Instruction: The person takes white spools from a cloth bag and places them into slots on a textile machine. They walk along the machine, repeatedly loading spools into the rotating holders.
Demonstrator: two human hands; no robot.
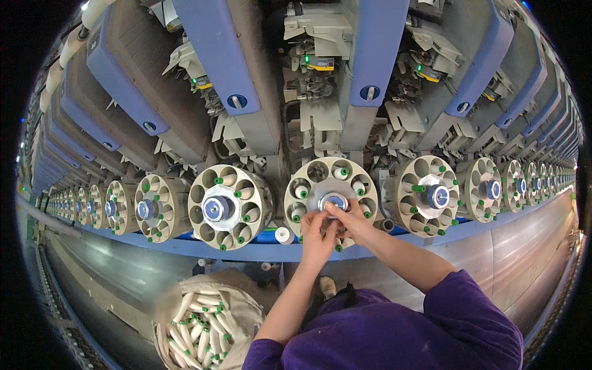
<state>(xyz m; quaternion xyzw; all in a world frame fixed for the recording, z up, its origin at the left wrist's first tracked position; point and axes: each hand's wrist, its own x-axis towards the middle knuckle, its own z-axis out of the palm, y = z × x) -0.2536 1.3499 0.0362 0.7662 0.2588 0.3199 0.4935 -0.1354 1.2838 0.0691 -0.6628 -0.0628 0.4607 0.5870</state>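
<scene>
Both my hands meet at the front of a round cream bobbin magazine. My left hand is closed just below its blue-and-silver hub, fingertips bent together. My right hand comes in from the right, its fingers closed and pinched against the lower edge of the hub. Whatever lies between the fingertips is hidden or too fine to make out. White yarn bobbins with green tips, such as this bobbin, sit in several pockets around the hub. The lowest pockets are partly covered by my hands.
Similar magazines stand on both sides, including a left magazine and a right magazine. Below left, a cloth sack holds many green-tipped yarn bobbins. A white tube stands near the blue rail. Blue-grey machine panels rise behind.
</scene>
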